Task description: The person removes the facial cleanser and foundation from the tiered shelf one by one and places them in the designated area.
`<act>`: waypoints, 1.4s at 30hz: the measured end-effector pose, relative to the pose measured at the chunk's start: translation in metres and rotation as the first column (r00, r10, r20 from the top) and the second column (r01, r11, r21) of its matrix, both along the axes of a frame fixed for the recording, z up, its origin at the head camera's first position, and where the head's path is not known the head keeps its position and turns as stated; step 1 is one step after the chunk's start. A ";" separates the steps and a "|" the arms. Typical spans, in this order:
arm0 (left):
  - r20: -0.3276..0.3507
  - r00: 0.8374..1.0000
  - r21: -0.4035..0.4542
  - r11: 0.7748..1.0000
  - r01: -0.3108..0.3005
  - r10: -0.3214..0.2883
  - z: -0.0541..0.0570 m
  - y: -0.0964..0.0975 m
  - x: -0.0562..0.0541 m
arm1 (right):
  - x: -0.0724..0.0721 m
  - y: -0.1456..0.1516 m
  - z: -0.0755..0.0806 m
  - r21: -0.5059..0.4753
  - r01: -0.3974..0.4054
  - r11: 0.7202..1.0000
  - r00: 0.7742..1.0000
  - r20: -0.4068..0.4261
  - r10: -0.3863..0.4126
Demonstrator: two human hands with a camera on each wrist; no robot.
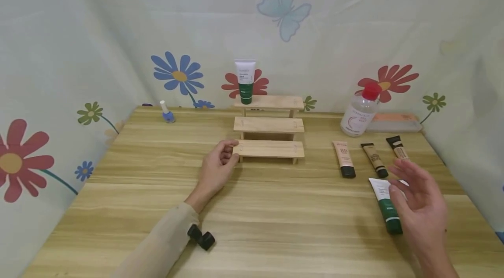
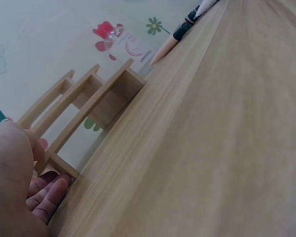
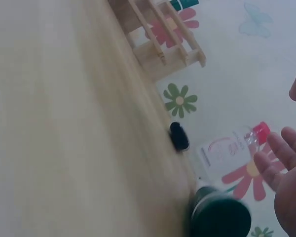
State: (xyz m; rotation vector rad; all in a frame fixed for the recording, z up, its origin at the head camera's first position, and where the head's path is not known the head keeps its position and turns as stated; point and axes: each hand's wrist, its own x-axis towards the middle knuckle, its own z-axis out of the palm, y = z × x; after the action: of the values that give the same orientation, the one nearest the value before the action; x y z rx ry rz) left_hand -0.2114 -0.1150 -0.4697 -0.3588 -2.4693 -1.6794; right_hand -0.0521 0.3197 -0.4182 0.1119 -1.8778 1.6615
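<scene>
My left hand [image 1: 215, 166] grips the left end of a three-step wooden display stand [image 1: 269, 125] at its lowest step. In the left wrist view its fingers [image 2: 52, 197] curl in by the stand's leg. A white and green squeeze tube [image 1: 246, 77] stands cap down on the top step, at the left. Over on the right, my right hand [image 1: 424, 208] is raised with loosely bent fingers and holds nothing. A second white and green tube [image 1: 387, 208] lies on the table beside and partly behind that hand; its dark green cap [image 3: 221, 217] looms in the right wrist view.
Beyond the right hand lie a pink BB cream tube [image 1: 344, 158], a tan tube [image 1: 374, 160] and a black-capped tube [image 1: 397, 146]. A clear red-capped bottle [image 1: 359, 114] stands before a flat pale box [image 1: 393, 124]. Blue nail polish [image 1: 168, 114] stands back left. Patterned cloth [image 1: 216, 15] hangs behind.
</scene>
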 end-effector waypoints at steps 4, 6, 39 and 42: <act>0.001 1.000 -0.008 1.000 0.000 0.000 -0.001 0.000 -0.001 | -0.018 -0.005 0.012 0.060 -0.001 0.998 1.000 -0.016 0.002; -0.002 1.000 -0.009 1.000 0.000 0.000 -0.001 0.001 -0.002 | -0.026 -0.009 0.019 0.118 0.019 0.993 1.000 -0.003 -0.019; -0.015 1.000 0.000 1.000 -0.001 0.001 -0.001 0.000 -0.001 | -0.140 -0.134 0.077 -0.064 -0.362 0.930 0.927 -0.134 0.351; -0.012 1.000 0.003 1.000 0.002 -0.002 -0.001 -0.001 0.000 | -0.149 -0.142 0.077 -0.062 -0.363 0.930 0.927 -0.122 0.354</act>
State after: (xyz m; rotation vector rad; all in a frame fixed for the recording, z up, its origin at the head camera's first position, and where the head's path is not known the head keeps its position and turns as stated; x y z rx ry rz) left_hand -0.2117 -0.1157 -0.4709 -0.3707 -2.4579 -1.6769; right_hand -0.2015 0.1778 -0.3407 0.5304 -1.7791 1.9288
